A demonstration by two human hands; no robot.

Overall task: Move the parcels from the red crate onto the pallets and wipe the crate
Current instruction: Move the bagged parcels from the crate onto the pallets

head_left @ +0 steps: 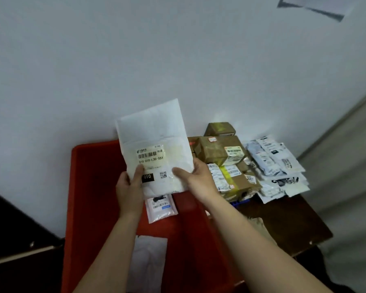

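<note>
A white padded mailer [156, 132] with a barcode label is held upright above the red crate [89, 187]. My left hand [129, 187] grips its lower left edge, thumb on the front. My right hand [195, 178] grips its lower right corner. Inside the crate lie a small pinkish labelled parcel [161, 208] and a white flat parcel [148, 261] near the front. To the right, a brown pallet board [287, 220] carries brown cardboard boxes [218, 149] and several white and grey mailer bags [277, 166].
A pale wall [135, 60] rises right behind the crate and the pallet. A dark object with a light strip [13, 250] sits at the lower left. Grey floor [351, 187] lies to the right of the pallet.
</note>
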